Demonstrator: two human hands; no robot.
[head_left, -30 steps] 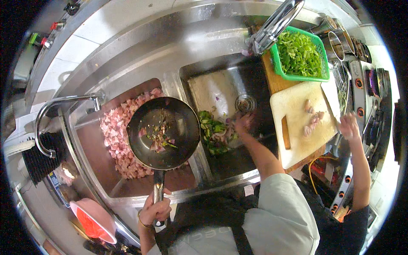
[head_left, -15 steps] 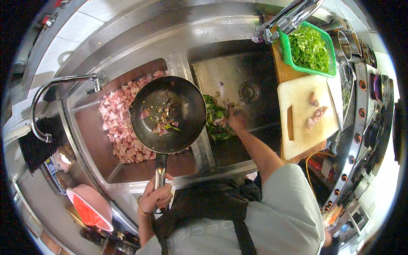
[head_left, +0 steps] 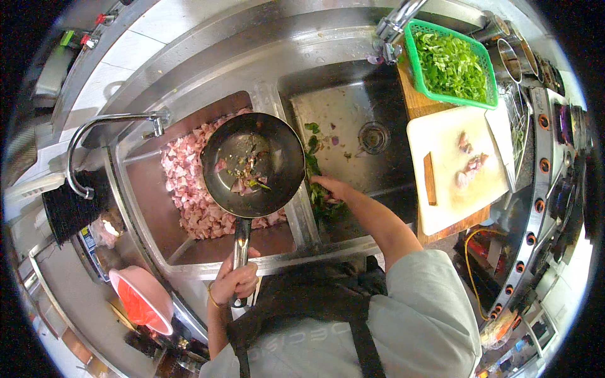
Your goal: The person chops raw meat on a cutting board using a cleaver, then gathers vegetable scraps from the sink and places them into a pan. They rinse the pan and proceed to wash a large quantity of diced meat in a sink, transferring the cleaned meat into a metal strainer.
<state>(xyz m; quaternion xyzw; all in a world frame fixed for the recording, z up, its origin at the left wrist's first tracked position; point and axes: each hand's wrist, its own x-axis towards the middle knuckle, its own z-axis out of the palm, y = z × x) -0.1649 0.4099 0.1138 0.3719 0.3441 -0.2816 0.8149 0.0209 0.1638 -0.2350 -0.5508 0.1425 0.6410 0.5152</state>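
Observation:
My left hand (head_left: 233,281) is wrapped round the handle of a dark frying pan (head_left: 252,200), held level over the left basin. Inside the pan lie wet food scraps (head_left: 246,176): purplish onion-like bits, a green piece and small crumbs. Below the pan, a heap of diced pink raw meat (head_left: 189,189) covers much of the left basin, partly hidden by it. My right hand (head_left: 330,188) reaches into the right basin beside the pan's rim, its fingers curled on dark green leafy scraps (head_left: 324,205). Some of those leaves are hidden by the hand and the pan.
Small scraps surround the drain (head_left: 374,137) in the right basin. On the right are a white cutting board (head_left: 441,189) with meat pieces and a green basket (head_left: 413,57) of chopped greens. Faucets (head_left: 135,116) overhang both basins. A pink bowl (head_left: 165,305) stands lower left.
My right hand has moved left and slightly nearer to me, drawing the leafy scraps together by the pan. The left hand still grips the pan, which has barely shifted.

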